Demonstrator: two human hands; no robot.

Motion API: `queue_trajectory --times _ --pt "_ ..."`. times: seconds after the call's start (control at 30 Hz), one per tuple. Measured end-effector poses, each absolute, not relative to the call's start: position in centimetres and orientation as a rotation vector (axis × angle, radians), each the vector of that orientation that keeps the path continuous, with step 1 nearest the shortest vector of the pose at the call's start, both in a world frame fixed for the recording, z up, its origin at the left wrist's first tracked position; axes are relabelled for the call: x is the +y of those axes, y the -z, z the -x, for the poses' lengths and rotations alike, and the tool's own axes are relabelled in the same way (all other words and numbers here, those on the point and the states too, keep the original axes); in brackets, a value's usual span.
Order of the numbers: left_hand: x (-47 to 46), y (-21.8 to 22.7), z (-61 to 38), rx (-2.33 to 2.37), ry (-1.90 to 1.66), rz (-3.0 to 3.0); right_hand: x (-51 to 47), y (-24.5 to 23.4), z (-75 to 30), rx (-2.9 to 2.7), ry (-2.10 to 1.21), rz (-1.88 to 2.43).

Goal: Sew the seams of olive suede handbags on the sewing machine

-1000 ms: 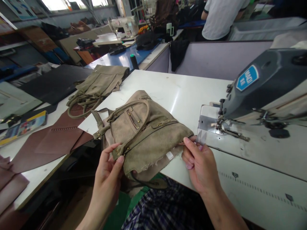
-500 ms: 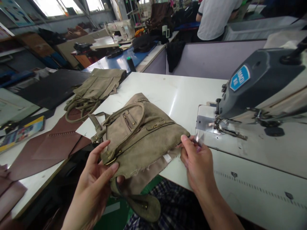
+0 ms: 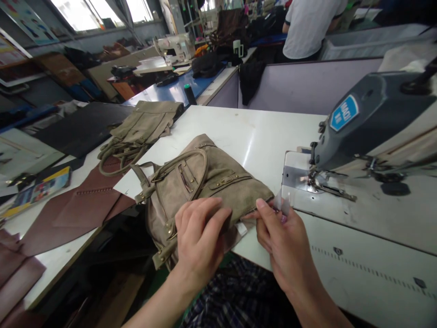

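Observation:
An olive canvas handbag (image 3: pixel 232 171) with looped handles, brass studs and small zips lies tilted across the front of the white table, its raw lower edge towards me. My left hand (image 3: pixel 201 232) is closed over that edge near the middle, fingers curled on the cloth; its thumb is partly hidden. At the bag's right corner, my right hand (image 3: pixel 283 237) pinches the edge between thumb and fingers. A small tool with a pale, blade-like end and a purple part (image 3: pixel 282 210) also sits in my right hand; its kind is unclear. A white label (image 3: pixel 241 229) hangs at the opening.
A sewing machine (image 3: pixel 372 123) stands at the right, its presser foot close to the bag's corner. Another olive bag (image 3: pixel 146 120) lies at the back left. Brown leather pieces (image 3: pixel 78 205) cover the left table. Behind the partition (image 3: pixel 300 86) stands a person in a white shirt (image 3: pixel 312 27).
My left hand has moved right, from the bag's left end to the middle of its raw edge. The hanging strap flap has gone from view. My right hand stays at the corner.

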State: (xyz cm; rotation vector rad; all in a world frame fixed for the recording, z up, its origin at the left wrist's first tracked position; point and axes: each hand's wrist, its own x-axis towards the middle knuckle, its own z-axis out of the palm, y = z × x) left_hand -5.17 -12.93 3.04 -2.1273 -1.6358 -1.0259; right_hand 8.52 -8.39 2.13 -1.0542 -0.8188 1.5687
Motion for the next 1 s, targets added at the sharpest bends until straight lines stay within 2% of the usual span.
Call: queue_trajectory --times 0.1,0.27,0.33,0.47,0.67,1.0 --pt "-12.6 -3.5 6.4 -1.501 1.154 2.326 -8.4 -2.0 -9.5 -1.004 -1.486 1.112" --pt "-13.0 -5.0 7.4 -1.512 1.166 2.461 -8.1 -1.1 -11.3 -1.589 -0.674 1.135" --pt "-13.0 -5.4 7.5 -1.517 1.137 2.468 -7.8 -0.8 -11.7 -1.733 -0.498 1.014" --pt "-13.0 -6.0 7.7 -1.557 1.056 2.467 -7.0 -0.2 -12.3 -1.919 -0.395 0.892" --pt "-13.4 -6.2 8.3 -1.552 1.084 2.507 -5.7 0.5 -13.3 -1.936 -0.161 0.981" --pt "-14.3 -6.7 10.1 -1.423 0.947 2.552 -5.6 0.3 -13.5 -2.034 0.005 1.017"
